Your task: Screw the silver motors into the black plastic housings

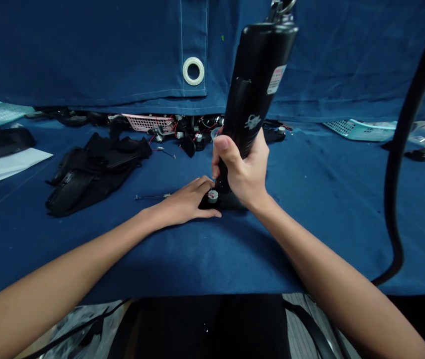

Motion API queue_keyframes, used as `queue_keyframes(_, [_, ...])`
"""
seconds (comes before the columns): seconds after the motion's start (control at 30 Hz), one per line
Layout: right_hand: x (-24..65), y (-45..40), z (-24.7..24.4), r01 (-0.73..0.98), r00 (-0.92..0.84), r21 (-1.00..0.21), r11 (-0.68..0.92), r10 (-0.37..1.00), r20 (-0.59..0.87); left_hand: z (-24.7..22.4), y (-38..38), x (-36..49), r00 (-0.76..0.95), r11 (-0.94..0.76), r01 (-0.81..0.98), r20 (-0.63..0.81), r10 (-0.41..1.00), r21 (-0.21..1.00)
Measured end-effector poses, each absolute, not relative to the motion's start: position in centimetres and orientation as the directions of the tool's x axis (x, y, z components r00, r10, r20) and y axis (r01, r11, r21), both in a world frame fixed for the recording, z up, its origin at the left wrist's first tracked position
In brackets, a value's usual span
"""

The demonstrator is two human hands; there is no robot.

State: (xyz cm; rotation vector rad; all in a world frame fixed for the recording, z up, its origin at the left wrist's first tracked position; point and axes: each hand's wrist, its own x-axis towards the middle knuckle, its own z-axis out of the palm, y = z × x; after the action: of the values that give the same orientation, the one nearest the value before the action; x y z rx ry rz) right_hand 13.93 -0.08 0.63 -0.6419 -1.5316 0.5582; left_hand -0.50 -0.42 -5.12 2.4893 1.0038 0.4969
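Note:
My right hand (245,172) is wrapped round a black electric screwdriver (251,85), which hangs from a metal ring and tilts slightly. The lower end of the tool meets a small black part (230,201) on the blue cloth. A round silver motor (212,196) sits in that part. My left hand (192,202) holds the part's left side, thumb in front and fingers behind. Thin wires with a small connector (166,196) stick out to the left from under this hand. The tool's tip is hidden.
Black fabric pieces (98,169) and white paper (10,163) lie at the left. Behind are a pink basket (148,123), wired motors (199,141) and a teal basket (369,130). A blue curtain (103,55) hangs at the back; a thick black cable (393,184) runs down the right.

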Motion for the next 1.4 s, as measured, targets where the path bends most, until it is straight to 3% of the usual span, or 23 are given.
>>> queue_keyframes(0.6, [14.1,-0.1,0.7,0.055,0.031,-0.703,0.709,0.702,0.711,-4.9,-0.2,-0.4,0.685,-0.627,0.512,0.161,0.711,0.588])
queue_keyframes(0.93, [14.0,-0.2,0.4,0.134,0.038,-0.71,0.691,0.712,0.701,-5.2,0.2,-0.4,0.688,-0.609,0.489,0.152,0.709,0.624])
queue_keyframes(1.4, [14.2,0.0,1.5,-0.016,-0.025,-0.747,0.664,0.747,0.664,-5.0,-0.1,-0.4,0.666,-0.595,0.502,0.158,0.729,0.628])
